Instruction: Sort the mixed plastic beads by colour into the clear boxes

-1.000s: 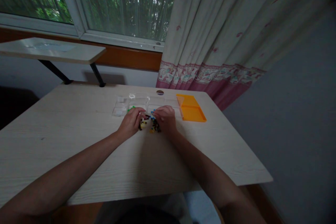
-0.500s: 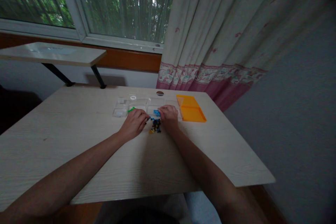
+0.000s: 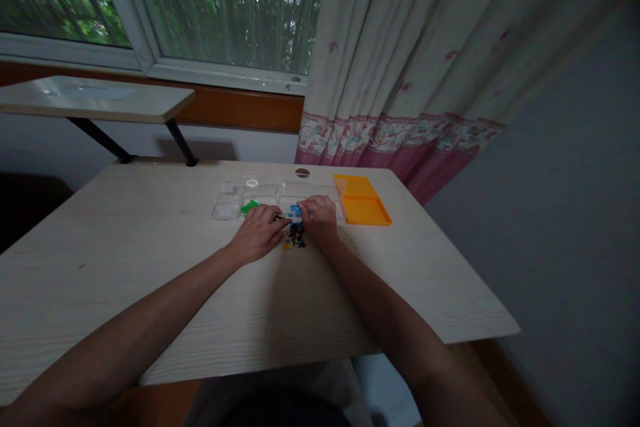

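Both my hands rest on a pale wooden table (image 3: 150,280) over a small pile of dark, yellow and blue beads (image 3: 294,237). My left hand (image 3: 261,232) lies fingers curled at the pile's left edge, just below some green pieces (image 3: 249,206) in a clear compartment box (image 3: 227,201). My right hand (image 3: 320,219) is curled too, with its fingertips at a cluster of blue pieces (image 3: 295,212) by the box's front. What either hand pinches is too small to make out.
An orange lid (image 3: 361,201) lies open to the right of the clear box. A round dark cap (image 3: 302,173) sits near the table's far edge. A second small table (image 3: 95,97) stands at the back left under the window; a curtain (image 3: 400,80) hangs behind.
My right hand has moved forward from the bead pile to the blue pieces at the box. My left hand shifted slightly right toward the pile. The view dipped a little.
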Tool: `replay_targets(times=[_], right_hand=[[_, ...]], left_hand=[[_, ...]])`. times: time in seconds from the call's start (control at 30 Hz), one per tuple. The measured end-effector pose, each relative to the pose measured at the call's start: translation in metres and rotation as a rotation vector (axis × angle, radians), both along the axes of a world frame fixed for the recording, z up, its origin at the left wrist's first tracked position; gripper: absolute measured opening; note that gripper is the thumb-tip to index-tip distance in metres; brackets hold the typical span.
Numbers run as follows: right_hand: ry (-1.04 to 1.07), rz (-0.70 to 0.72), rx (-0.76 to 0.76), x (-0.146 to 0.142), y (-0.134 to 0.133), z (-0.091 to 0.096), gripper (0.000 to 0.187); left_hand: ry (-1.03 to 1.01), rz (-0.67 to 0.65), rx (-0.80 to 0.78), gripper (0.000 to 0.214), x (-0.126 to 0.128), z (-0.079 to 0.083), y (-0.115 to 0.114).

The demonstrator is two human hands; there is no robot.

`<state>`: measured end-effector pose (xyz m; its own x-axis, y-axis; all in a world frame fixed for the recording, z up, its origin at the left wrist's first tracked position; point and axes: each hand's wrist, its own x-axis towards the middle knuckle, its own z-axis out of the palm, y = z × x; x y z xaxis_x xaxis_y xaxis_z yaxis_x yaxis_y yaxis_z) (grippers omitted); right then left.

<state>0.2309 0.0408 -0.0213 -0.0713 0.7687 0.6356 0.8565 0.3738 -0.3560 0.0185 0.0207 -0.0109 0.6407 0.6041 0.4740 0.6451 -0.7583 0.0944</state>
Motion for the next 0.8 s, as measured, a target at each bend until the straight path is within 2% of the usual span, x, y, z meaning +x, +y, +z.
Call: replay_targets(times=[0.37, 0.8], right_hand=[[0.012, 0.012, -0.012, 0.0012, 0.0007, -0.0007, 0.017], [0.046, 0.024, -0.037, 0.0001, 0.0007, 0.0013, 0.018]], left_hand=[[0.020, 0.009, 0.002, 0.036, -0.0001, -0.0003, 0.0001], [0.006, -0.008, -0.039, 0.018, -0.0023, 0.0040, -0.0021]])
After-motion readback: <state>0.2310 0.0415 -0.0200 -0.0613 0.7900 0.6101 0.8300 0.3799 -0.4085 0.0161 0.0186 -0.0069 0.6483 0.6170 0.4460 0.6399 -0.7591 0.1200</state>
